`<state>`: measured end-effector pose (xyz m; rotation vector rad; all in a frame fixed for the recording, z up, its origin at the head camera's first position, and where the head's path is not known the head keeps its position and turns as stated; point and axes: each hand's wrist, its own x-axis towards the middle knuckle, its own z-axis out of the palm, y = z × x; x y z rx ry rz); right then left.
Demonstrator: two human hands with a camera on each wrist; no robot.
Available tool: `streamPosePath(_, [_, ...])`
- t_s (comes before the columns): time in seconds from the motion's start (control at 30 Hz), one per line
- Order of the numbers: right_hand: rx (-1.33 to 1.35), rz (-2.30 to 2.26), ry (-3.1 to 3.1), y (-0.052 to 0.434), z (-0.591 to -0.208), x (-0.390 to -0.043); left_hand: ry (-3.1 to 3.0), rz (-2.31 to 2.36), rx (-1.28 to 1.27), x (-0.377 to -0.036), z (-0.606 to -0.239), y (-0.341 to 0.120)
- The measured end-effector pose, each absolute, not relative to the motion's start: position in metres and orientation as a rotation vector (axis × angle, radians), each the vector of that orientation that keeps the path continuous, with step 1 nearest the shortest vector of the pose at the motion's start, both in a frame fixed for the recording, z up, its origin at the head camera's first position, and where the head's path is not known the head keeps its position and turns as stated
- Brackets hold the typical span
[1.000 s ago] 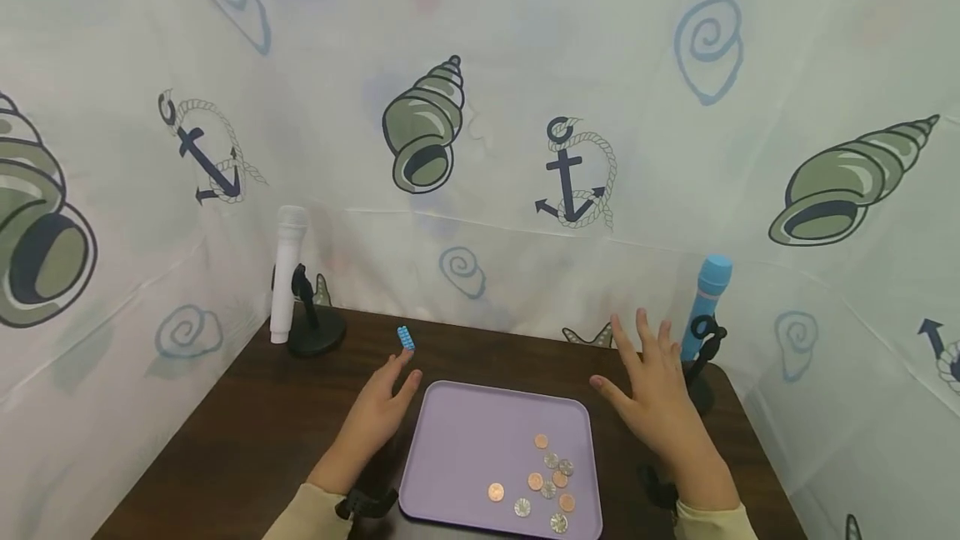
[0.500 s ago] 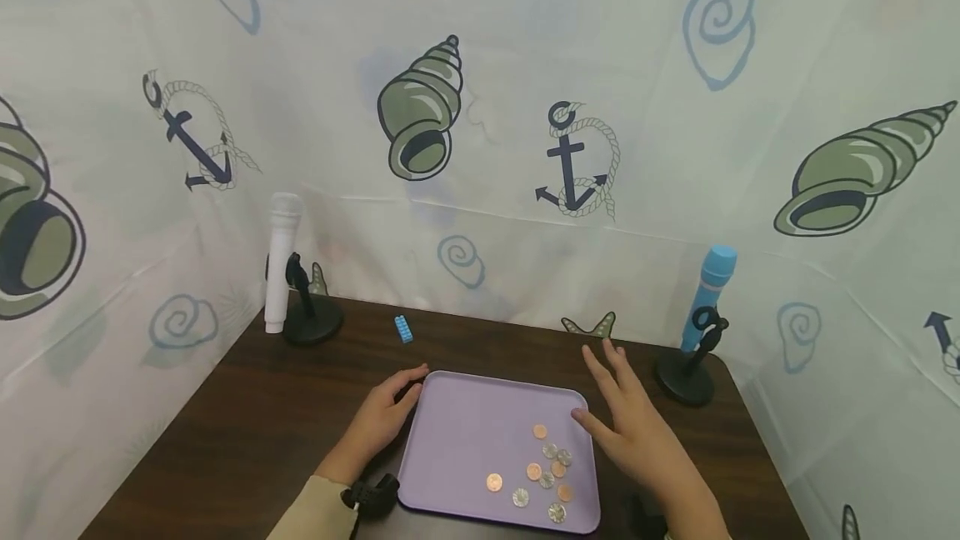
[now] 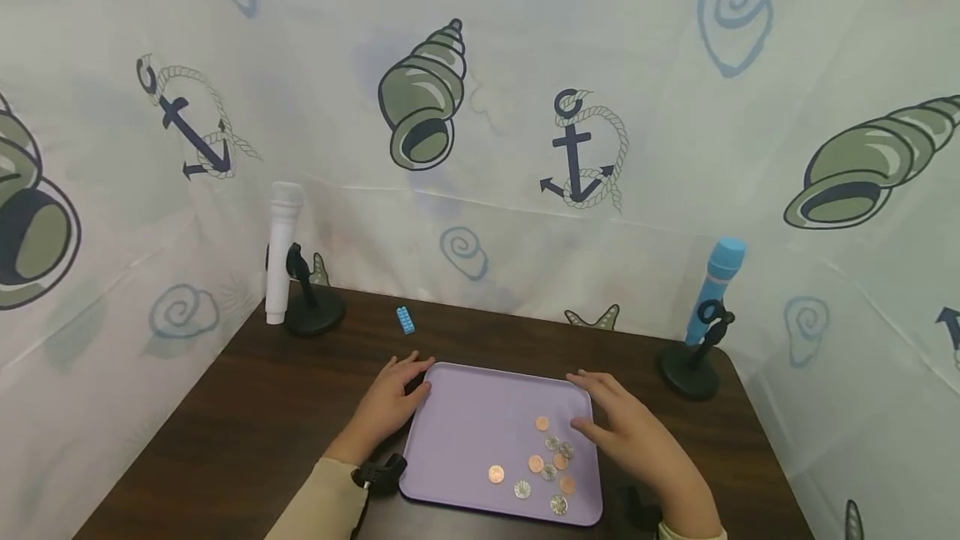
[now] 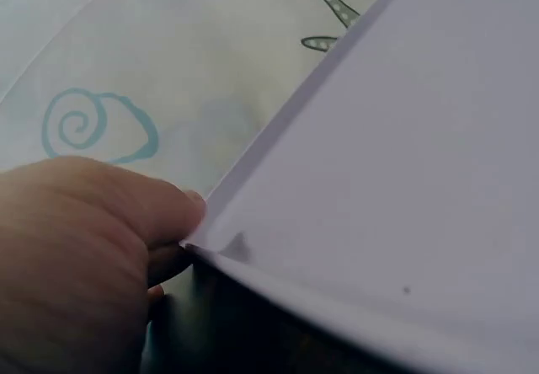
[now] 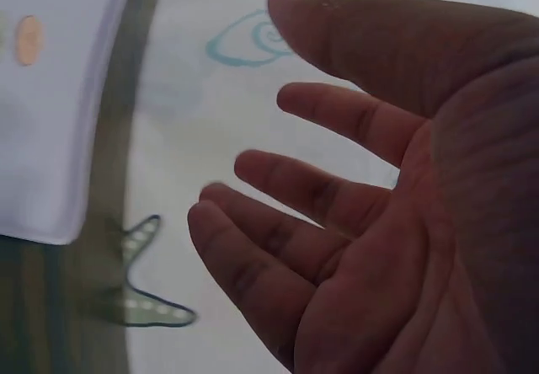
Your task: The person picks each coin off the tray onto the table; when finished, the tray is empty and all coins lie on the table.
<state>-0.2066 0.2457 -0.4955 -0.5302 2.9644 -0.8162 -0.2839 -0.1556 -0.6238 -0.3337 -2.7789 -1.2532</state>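
Note:
A lilac tray point(image 3: 480, 432) lies on the dark wooden table point(image 3: 262, 423), with several copper and silver coins point(image 3: 547, 465) in its near right part. My left hand point(image 3: 390, 402) is at the tray's far left corner, thumb on the rim. In the left wrist view my left hand point(image 4: 84, 264) has its fingers curled against the tray point(image 4: 379, 180) corner, one finger tucked under the edge. My right hand point(image 3: 622, 427) hovers over the tray's right edge. The right wrist view shows my right hand point(image 5: 337, 222) spread and holding nothing, beside the tray point(image 5: 50, 138).
A small blue brick point(image 3: 405, 319) lies behind the tray. A white microphone point(image 3: 281, 252) leans on a black stand point(image 3: 311, 315) at the back left; a blue microphone point(image 3: 716, 286) stands on a stand point(image 3: 686, 373) at the back right. Printed cloth walls close in the table.
Both hands came down and toward me from the table's back. The left settled on the tray's far left corner; the right dropped from beside the blue microphone to the tray's right edge.

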Motion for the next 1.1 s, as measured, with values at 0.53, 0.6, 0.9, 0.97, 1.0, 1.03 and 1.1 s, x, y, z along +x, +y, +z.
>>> streamPosePath(0.53, [-0.511, -0.810, 2.658, 0.239, -0.546, -0.226, -2.800, -1.216, -0.375, -0.287, -0.620, -0.156])
streamPosePath(0.6, [-0.494, -0.818, 2.652, 0.239, -0.549, -0.227, -2.796, -1.207, -0.382, -0.288, -0.622, -0.156])
streamPosePath(0.9, [-0.476, -0.864, 2.700, 0.245, -0.565, -0.236, -2.817, -1.208, -0.417, -0.289, -0.623, -0.160])
streamPosePath(0.97, [-0.457, -0.862, 2.723, 0.246, -0.567, -0.239, -2.826, -1.235, -0.420, -0.289, -0.621, -0.161])
streamPosePath(1.0, [-0.445, -0.861, 2.734, 0.247, -0.568, -0.239, -2.829, -1.246, -0.421, -0.289, -0.620, -0.162])
streamPosePath(1.03, [-0.434, -0.860, 2.743, 0.248, -0.568, -0.240, -2.834, -1.260, -0.416, -0.289, -0.619, -0.163])
streamPosePath(1.1, [-0.419, -0.870, 2.751, 0.249, -0.567, -0.241, -2.841, -1.279, -0.406, -0.288, -0.618, -0.165])
